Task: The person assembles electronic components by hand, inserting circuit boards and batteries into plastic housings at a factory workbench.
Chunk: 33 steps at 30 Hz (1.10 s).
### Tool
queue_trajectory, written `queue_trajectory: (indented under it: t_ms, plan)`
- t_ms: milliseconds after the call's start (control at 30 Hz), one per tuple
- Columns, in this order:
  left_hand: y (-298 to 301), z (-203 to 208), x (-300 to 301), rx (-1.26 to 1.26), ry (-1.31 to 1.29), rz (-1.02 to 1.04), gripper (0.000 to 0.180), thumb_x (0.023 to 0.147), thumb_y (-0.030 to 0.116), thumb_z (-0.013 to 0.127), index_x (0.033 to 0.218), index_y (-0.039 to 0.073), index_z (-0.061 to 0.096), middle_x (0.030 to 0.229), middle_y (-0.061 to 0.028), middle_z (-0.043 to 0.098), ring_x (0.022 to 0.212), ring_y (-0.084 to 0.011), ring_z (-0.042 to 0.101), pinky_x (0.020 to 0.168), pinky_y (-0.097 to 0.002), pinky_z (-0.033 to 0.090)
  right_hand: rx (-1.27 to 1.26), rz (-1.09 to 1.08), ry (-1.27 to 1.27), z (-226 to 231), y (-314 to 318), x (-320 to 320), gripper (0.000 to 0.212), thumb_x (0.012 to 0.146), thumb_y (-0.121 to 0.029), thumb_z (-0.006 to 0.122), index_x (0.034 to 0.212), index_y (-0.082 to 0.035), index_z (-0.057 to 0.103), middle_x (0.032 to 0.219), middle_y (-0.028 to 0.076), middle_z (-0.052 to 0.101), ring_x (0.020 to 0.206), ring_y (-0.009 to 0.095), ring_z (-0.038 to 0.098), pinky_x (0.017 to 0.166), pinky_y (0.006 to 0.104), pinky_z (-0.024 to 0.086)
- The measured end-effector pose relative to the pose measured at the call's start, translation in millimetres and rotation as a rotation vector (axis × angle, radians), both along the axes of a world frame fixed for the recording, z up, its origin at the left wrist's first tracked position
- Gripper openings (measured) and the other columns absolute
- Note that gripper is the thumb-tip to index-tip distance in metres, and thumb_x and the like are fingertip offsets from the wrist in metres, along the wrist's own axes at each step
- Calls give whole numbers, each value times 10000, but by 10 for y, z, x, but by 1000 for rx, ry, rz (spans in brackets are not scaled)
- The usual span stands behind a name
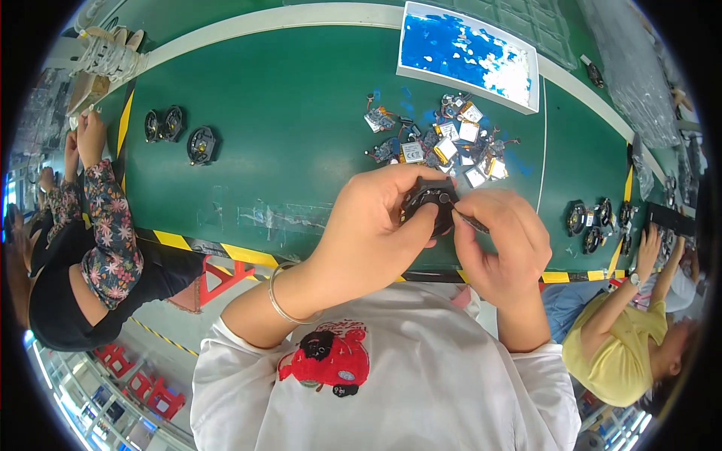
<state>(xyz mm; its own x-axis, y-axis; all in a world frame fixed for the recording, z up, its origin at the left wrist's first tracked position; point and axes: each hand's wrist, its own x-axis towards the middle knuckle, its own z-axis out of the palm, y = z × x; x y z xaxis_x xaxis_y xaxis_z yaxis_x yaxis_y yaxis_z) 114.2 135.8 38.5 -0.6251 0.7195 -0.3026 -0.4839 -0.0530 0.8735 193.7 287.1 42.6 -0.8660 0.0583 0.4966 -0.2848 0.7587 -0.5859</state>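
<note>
My left hand [376,229] is wrapped round a round black plastic housing [430,198], its thumb pressing on the open face. Small round parts show inside the housing, but the fingers hide much of it. Close against its right side, my right hand [508,237] pinches a thin dark piece [472,222] between thumb and forefinger; its kind is too small to tell. Just beyond my hands lies a loose pile of small circuit boards with wires and silvery-white battery packs [445,150].
A white box [468,94] lined in blue, with white scraps, stands at the far edge. Black round housings sit on the green table at left [201,145] and right [577,218]. Clear tape strips [282,218] lie nearer me. Co-workers work at left [109,233] and right [617,338].
</note>
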Motion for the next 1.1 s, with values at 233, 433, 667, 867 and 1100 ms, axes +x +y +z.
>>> queue_trajectory:
  t_ms: [233, 433, 667, 867, 1100]
  plan:
    - [-25, 23, -40, -92, 62, -38, 260, 883, -82, 474, 1131, -63, 548, 1008, -88, 631, 842, -104, 619, 712, -239, 546, 35, 25, -3, 23, 0, -21, 227, 628, 134, 638, 827, 32, 602, 777, 122, 628, 692, 233, 609, 600, 288, 506]
    - [-45, -18, 4, -146, 199, -39, 258, 879, -87, 477, 1125, -59, 551, 1002, -88, 631, 830, -97, 607, 696, -230, 531, 83, 24, 4, 3, -20, -49, 229, 623, 136, 643, 822, 29, 602, 775, 121, 626, 688, 243, 609, 609, 297, 505]
    - [-80, -29, -6, -98, 131, -57, 245, 886, -77, 493, 1120, -56, 559, 941, -63, 617, 788, -89, 585, 688, -225, 508, 101, 18, 94, -88, -33, -44, 292, 586, 84, 697, 859, 0, 636, 788, 103, 611, 645, 238, 592, 558, 312, 486]
    - [-66, -25, -51, -28, 29, -23, 132, 921, 0, 508, 1041, -36, 549, 921, -59, 624, 788, -98, 603, 667, -236, 517, -51, 38, -32, -85, -27, -7, 244, 661, 118, 679, 886, 38, 633, 812, 108, 644, 682, 194, 605, 620, 289, 493]
    - [-69, -53, -125, 55, -121, -89, 97, 925, 23, 504, 1004, -14, 546, 903, -49, 631, 775, -93, 628, 647, -227, 525, -1111, 68, -398, -128, 57, 19, 147, 808, 61, 610, 955, 48, 609, 920, 89, 622, 807, 135, 616, 676, 233, 492]
